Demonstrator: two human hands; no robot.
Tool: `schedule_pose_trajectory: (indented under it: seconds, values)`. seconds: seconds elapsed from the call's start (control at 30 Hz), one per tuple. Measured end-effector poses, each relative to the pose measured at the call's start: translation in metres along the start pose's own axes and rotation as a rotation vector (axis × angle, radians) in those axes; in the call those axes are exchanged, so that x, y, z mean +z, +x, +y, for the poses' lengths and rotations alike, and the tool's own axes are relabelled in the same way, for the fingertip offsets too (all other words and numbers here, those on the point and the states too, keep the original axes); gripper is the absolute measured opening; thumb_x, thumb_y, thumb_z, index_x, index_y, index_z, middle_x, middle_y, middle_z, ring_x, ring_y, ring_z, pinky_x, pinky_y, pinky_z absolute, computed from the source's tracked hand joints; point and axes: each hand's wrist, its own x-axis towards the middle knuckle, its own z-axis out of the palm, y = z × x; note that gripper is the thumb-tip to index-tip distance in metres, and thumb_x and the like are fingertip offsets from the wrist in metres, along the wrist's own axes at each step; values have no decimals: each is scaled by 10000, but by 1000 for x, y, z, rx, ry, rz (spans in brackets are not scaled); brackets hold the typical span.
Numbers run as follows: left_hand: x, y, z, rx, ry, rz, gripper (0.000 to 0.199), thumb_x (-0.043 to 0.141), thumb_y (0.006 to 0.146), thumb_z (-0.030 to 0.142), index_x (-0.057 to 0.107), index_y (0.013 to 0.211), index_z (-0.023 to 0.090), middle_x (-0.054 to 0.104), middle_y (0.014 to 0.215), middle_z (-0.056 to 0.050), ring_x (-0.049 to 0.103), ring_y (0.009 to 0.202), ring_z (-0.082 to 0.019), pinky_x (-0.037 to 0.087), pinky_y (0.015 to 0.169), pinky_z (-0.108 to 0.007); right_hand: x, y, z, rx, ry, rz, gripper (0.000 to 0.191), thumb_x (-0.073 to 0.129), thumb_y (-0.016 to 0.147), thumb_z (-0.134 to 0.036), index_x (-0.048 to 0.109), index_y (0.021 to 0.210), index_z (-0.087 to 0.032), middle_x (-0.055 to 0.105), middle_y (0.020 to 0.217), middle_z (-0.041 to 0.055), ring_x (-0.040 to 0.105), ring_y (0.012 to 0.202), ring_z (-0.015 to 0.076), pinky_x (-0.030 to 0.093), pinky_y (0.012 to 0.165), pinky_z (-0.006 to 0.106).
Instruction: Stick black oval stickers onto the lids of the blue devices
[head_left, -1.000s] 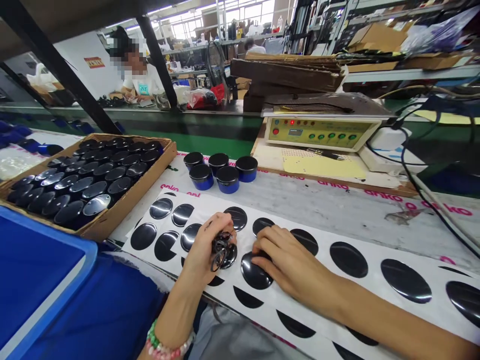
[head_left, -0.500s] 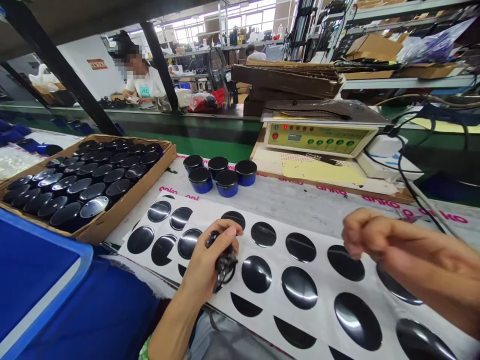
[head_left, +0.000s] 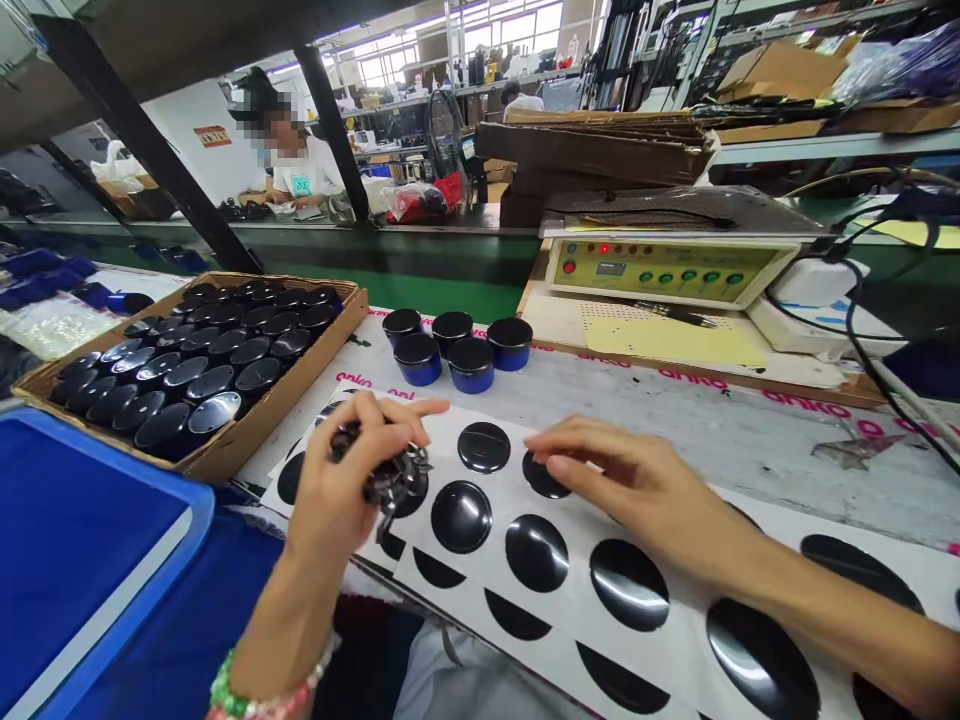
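My left hand (head_left: 330,500) is closed around a clump of shiny dark pieces (head_left: 397,478), with one finger stretched out to the right. What exactly the pieces are I cannot make out. To the right, my right hand (head_left: 645,490) is open over a white sheet (head_left: 499,490), thumb and fingers apart and nothing visible between them. Its fingertips are at a glossy black disc (head_left: 541,476), partly covering it. Rows of such round discs, among them one nearer me (head_left: 537,553), lie on the sheet. More sheets overlap beneath it.
Several blue jars with black lids (head_left: 471,364) stand behind the sheets. At left, a cardboard tray (head_left: 349,318) holds many black-topped round items, beside a blue bin (head_left: 187,510). A control box (head_left: 675,270) with cables sits at the back right. A person (head_left: 304,170) sits across the bench.
My right hand has moved left and opened out, from the right side to the discs near the middle. My left hand has shifted left with the clump. The view has turned slightly.
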Motion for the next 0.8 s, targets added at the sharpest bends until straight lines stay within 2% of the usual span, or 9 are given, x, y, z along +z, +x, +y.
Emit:
schedule_pose_trajectory:
  seconds: [0.03, 0.07, 0.13, 0.2, 0.27, 0.33, 0.43, 0.63, 0.8]
  values:
    - [-2, 6, 1, 10, 23, -28, 152, 532, 764, 88, 516, 713, 231, 595, 660, 51, 643, 701, -156, 503, 763, -306, 2, 3, 10, -75, -128, -45, 212, 469, 938, -246, 651, 1048, -238, 643, 1023, 54, 609, 938, 188, 526, 814, 333]
    - [-3, 12, 0, 11, 141, -80, 217, 511, 761, 85, 545, 879, 263, 594, 711, 59, 603, 576, -127, 498, 645, -273, 5, 5, 21, -156, -246, -82, 221, 450, 938, -209, 640, 1050, -220, 638, 1041, 69, 601, 965, 195, 523, 839, 351]
    - [1, 23, -8, 10, 566, -216, 408, 496, 794, 128, 494, 1161, 306, 615, 882, 26, 551, 512, -108, 457, 562, -258, 11, 8, 38, -285, -395, -111, 242, 424, 935, -166, 609, 1088, -198, 615, 1097, 94, 573, 1035, 209, 513, 886, 378]
    - [8, 32, -20, 21, 982, -322, 305, 488, 853, 216, 579, 1141, 259, 623, 945, -33, 587, 629, -151, 444, 625, -287, 17, 8, 48, -324, -438, -111, 254, 408, 940, -155, 585, 1119, -193, 598, 1122, 104, 554, 1070, 218, 510, 902, 391]
    - [14, 39, -34, 25, 1167, -368, 217, 483, 880, 262, 691, 914, 210, 628, 873, -68, 604, 735, -213, 414, 672, -318, 20, 7, 51, -326, -462, -99, 268, 387, 946, -141, 570, 1137, -184, 591, 1123, 112, 549, 1074, 225, 513, 897, 403]
    - [19, 44, -44, 11, 1232, -396, 223, 498, 873, 227, 711, 815, 201, 626, 836, -77, 607, 738, -232, 381, 647, -317, 22, 5, 50, -328, -497, -88, 268, 385, 946, -132, 560, 1146, -160, 591, 1125, 125, 547, 1070, 236, 517, 891, 417]
    - [23, 46, -49, 17, 1306, -452, 212, 516, 870, 201, 715, 795, 213, 639, 849, -71, 610, 712, -224, 343, 613, -302, 22, 4, 47, -336, -539, -87, 244, 429, 938, -156, 556, 1144, -121, 598, 1138, 146, 549, 1065, 259, 521, 887, 445]
    - [23, 49, -50, 11, 1368, -454, 116, 548, 874, 235, 656, 863, 196, 664, 924, -74, 616, 742, -236, 338, 617, -302, 24, 5, 47, -350, -582, -87, 218, 461, 926, -164, 562, 1105, -91, 600, 1158, 169, 554, 1066, 282, 515, 886, 460]
    - [21, 53, -49, 34, 1392, -532, 50, 601, 847, 222, 599, 798, 215, 662, 787, -15, 612, 705, -201, 337, 591, -275, 24, 5, 49, -354, -597, -78, 206, 478, 925, -174, 556, 1102, -103, 597, 1161, 160, 550, 1063, 278, 514, 880, 451]
